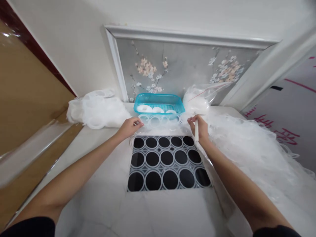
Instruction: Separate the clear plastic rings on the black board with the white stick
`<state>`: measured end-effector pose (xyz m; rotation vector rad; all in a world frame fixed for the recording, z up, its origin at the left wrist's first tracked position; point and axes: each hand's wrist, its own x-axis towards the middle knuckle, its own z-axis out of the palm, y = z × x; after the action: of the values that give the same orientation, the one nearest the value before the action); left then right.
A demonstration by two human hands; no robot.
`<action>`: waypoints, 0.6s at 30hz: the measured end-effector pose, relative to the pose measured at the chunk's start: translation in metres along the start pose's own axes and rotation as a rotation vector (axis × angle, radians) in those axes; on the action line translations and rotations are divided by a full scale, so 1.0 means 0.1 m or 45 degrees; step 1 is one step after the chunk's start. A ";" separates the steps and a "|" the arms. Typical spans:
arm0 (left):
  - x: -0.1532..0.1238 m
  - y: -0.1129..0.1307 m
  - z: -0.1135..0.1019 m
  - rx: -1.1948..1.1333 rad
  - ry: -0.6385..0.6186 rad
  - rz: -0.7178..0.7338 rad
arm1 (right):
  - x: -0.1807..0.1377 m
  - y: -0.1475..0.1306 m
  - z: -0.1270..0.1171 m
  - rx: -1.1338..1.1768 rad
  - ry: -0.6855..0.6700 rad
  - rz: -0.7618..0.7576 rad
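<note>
My left hand point(130, 127) pinches the left end of a clear plastic tray point(159, 120) with a row of round cups, lying on the white table point(103, 197). My right hand point(199, 128) is closed round a thin white stick point(196, 130) and touches the tray's right end. Just below the tray lies a clear sheet of round cups over a black patterned panel point(168, 163). Behind it stands a blue plastic basket point(159, 102) holding white round pieces point(151, 108).
A heap of clear plastic trays point(97, 108) lies at the back left. A larger heap point(256, 154) spreads along the right side. A clear bag of white pieces point(197, 100) leans on the flowered wall panel point(185, 65). A brown door point(27, 105) stands left.
</note>
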<state>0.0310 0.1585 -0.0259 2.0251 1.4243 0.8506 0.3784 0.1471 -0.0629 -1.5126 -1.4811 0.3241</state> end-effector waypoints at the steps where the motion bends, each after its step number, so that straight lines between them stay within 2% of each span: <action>1: -0.05 0.00 0.01 0.063 0.027 0.006 | -0.02 0.02 -0.03 -0.072 -0.024 0.019; 5: -0.31 0.09 0.10 0.259 0.141 0.075 | -0.17 -0.11 -0.11 -0.337 -0.002 -0.027; 7: -0.52 0.14 0.12 0.312 0.156 0.137 | -0.33 -0.30 -0.15 -0.283 0.031 -0.071; 8: -0.64 0.16 0.12 0.327 0.148 0.162 | -0.44 -0.41 -0.18 -0.228 -0.009 -0.063; 9: -0.79 0.16 0.11 0.343 0.127 0.193 | -0.57 -0.51 -0.21 -0.159 -0.084 -0.039; 11: -1.09 0.14 0.07 0.385 0.062 0.287 | -0.89 -0.69 -0.26 0.006 -0.339 0.042; 14: -1.46 0.12 -0.01 0.476 -0.079 0.537 | -1.38 -0.83 -0.29 0.231 -0.678 0.120; 16: -1.57 0.14 -0.04 0.492 -0.142 0.608 | -1.58 -0.85 -0.28 0.273 -0.770 0.125; 18: -1.57 0.17 -0.04 0.492 -0.134 0.566 | -1.63 -0.82 -0.27 0.214 -0.738 0.113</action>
<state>-0.0011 0.0044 -0.0424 2.7021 1.1629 0.6579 0.3105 -0.0239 -0.0556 -1.4127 -1.7730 0.9806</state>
